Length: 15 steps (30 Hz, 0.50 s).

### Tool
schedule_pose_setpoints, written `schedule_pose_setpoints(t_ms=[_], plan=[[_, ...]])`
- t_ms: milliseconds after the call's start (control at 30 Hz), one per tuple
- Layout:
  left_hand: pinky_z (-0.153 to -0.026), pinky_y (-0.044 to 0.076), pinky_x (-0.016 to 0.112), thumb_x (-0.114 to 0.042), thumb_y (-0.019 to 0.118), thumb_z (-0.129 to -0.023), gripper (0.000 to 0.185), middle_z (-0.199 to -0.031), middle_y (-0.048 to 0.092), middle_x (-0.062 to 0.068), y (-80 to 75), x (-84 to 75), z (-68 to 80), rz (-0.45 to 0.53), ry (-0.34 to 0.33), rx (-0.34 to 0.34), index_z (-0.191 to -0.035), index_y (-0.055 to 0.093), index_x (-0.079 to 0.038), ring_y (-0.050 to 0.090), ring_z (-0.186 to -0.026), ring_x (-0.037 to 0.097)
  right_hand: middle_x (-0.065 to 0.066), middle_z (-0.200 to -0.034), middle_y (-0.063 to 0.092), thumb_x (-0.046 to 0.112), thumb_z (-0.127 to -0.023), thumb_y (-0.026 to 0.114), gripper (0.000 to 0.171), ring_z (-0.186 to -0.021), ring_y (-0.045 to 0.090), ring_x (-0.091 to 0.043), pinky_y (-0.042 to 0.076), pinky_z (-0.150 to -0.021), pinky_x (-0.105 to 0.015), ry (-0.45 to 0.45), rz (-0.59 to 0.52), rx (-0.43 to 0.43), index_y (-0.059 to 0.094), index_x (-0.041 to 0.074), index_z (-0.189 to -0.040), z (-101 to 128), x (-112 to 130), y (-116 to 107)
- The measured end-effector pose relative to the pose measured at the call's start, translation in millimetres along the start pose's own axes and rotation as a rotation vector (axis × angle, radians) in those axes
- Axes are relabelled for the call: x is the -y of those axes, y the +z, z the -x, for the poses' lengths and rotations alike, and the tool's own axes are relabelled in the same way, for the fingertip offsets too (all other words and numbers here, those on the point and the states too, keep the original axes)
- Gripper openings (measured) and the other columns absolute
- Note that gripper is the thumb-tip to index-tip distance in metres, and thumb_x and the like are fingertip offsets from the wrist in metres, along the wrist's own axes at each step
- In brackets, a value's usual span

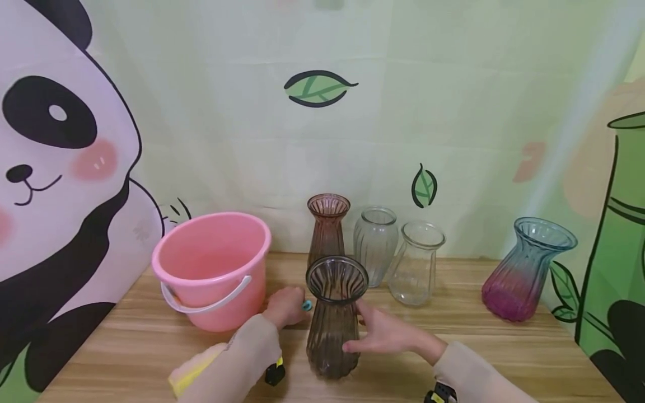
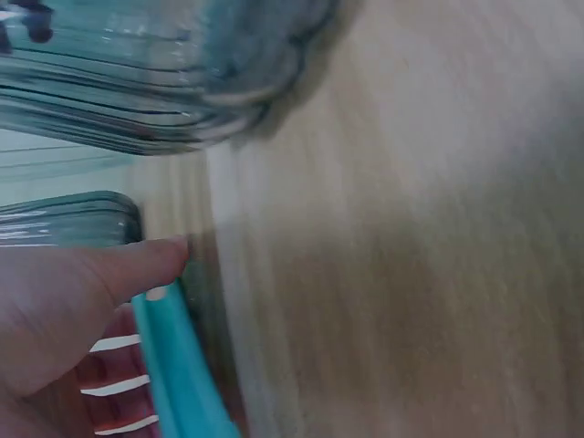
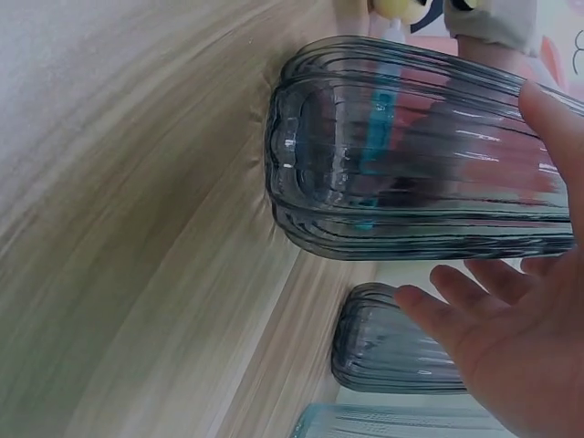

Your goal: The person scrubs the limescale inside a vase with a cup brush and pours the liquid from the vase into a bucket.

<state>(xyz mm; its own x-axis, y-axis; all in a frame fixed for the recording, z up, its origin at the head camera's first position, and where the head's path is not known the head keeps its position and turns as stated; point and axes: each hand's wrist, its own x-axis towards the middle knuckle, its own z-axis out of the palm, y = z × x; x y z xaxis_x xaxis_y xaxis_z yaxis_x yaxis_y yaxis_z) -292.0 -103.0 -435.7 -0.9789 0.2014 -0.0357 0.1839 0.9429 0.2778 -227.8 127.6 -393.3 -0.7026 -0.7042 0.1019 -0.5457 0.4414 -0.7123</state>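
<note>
Steadying smoky vase (image 1: pixel 332 319) w/ my right hand (image 1: pixel 388 334), fingers straight; left hand (image 1: pixel 285 307) grips teal brush handle (image 1: pixel 307 305). Next, I'd guess: brush into vase mouth.

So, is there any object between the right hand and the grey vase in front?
Nothing visible. The right hand is open beside the grey vase, its fingers close to the glass. The clear vases stand farther back on the table.
</note>
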Motion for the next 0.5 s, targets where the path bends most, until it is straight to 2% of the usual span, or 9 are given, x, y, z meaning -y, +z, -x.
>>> schedule_pose_setpoints(t_ms=[100, 267, 400, 500], plan=[[-0.053, 0.041, 0.035, -0.031, 0.076, -0.071, 0.032, -0.067, 0.047, 0.002, 4.6, -0.6, -2.4, -0.024, -0.015, -0.017, -0.067, 0.052, -0.011, 0.048, -0.063, 0.021, -0.011, -0.128, 0.049, 0.03, -0.076, 0.072, 0.076, -0.118, 0.05, -0.026, 0.043, -0.097, -0.038, 0.029, -0.019, 0.014, 0.032, 0.002, -0.134, -0.4, 0.0, 1.8], [-0.05, 0.034, 0.03, -0.027, 0.075, -0.074, 0.036, -0.06, 0.041, 0.0, 4.1, -1.0, 0.0, 0.04, -0.021, -0.023, -0.057, 0.046, -0.013, 0.045, -0.059, 0.019, -0.015, -0.125, 0.051, 0.026, -0.075, 0.074, 0.072, -0.116, 0.052, -0.03, 0.045, -0.094, -0.036, 0.045, -0.023, 0.024, 0.035, 0.0, -0.129, 0.0, 0.3, 3.4], [-0.052, 0.035, 0.031, -0.027, 0.072, -0.077, 0.03, -0.062, 0.045, 0.001, 2.4, -0.8, -0.4, 0.064, 0.004, -0.021, -0.062, 0.051, -0.013, 0.046, -0.061, 0.02, -0.015, -0.123, 0.052, 0.024, -0.074, 0.074, 0.068, -0.114, 0.053, -0.03, 0.046, -0.092, -0.035, 0.046, -0.027, 0.031, 0.037, -0.001, -0.126, 0.1, -0.7, 3.1], [-0.055, 0.04, 0.035, -0.027, 0.068, -0.081, 0.02, -0.069, 0.053, 0.002, -2.5, -1.6, 0.4, 0.105, 0.048, -0.041, -0.075, 0.056, -0.012, 0.051, -0.065, 0.022, -0.014, -0.122, 0.052, 0.023, -0.074, 0.074, 0.067, -0.114, 0.053, -0.03, 0.046, -0.092, -0.035, 0.047, -0.035, 0.033, 0.037, -0.001, -0.125, 0.6, -2.3, 3.7]])
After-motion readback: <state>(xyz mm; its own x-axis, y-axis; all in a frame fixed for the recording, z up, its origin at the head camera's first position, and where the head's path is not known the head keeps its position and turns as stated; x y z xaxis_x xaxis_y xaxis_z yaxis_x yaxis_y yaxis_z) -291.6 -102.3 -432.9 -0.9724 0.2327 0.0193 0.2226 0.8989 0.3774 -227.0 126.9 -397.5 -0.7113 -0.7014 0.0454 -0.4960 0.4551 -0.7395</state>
